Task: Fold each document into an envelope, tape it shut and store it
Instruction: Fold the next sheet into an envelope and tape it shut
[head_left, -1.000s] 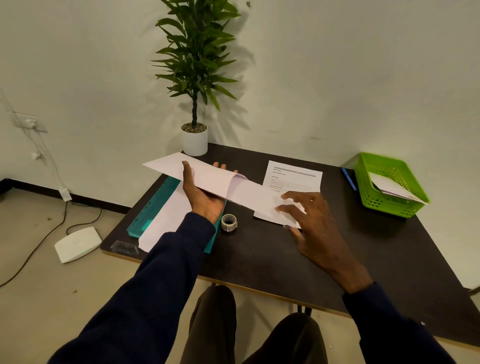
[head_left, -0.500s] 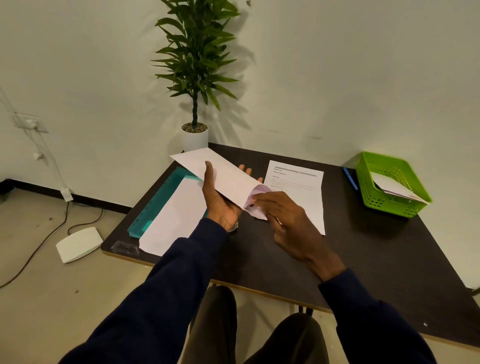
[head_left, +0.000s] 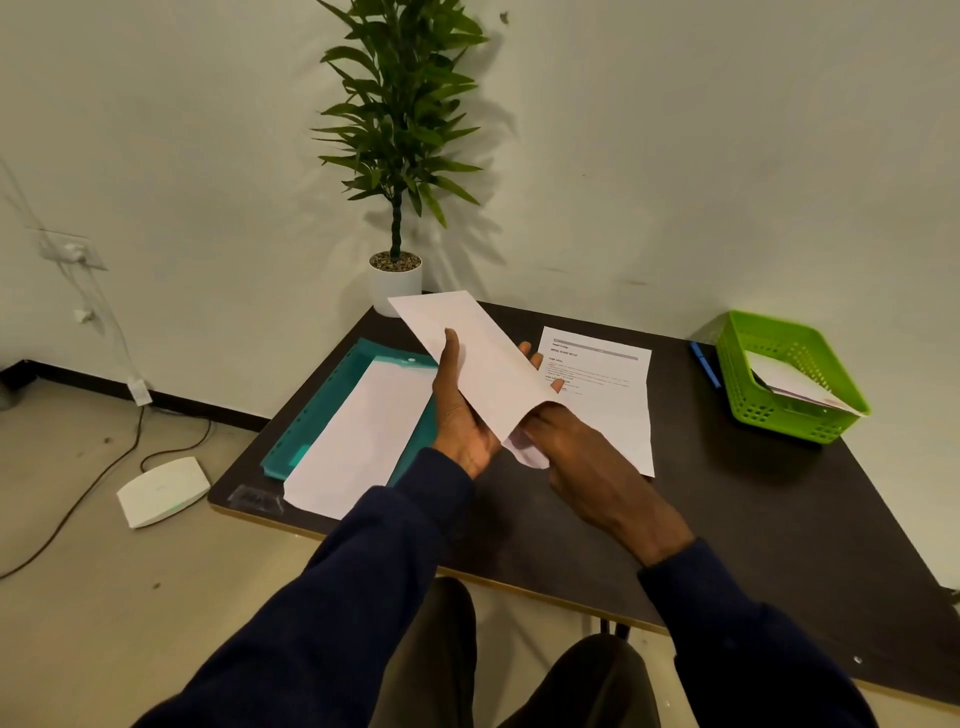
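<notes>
You hold a long white envelope (head_left: 485, 358) up over the dark table (head_left: 753, 519), tilted, with its far end pointing toward the plant pot (head_left: 396, 285). Your left hand (head_left: 460, 415) grips it: the thumb lies on top and the fingers are curled under it, with their tips showing at the other edge. At the near end of the envelope a folded paper (head_left: 530, 453) sticks out a little. Your right hand (head_left: 587, 467) is there, fingers bent and closed on that end of the folded paper, right at the mouth of the envelope. How far the paper is inside cannot be seen. Under your left hand a teal folder (head_left: 332, 405) lies flat on the table, and a plain white sheet (head_left: 358, 441) lies on top of it. Just past your right hand a printed page (head_left: 605, 400) lies flat on the table. Well off to your right a green basket (head_left: 779, 422) sits near the table's far edge, with white envelopes (head_left: 795, 383) leaning inside it. A blue pen (head_left: 705, 364) lies just beside the basket. A green plant (head_left: 400, 119) stands in the pot at the far corner. On the floor to your left sits a small white box (head_left: 163, 491) with a cable running to it.
</notes>
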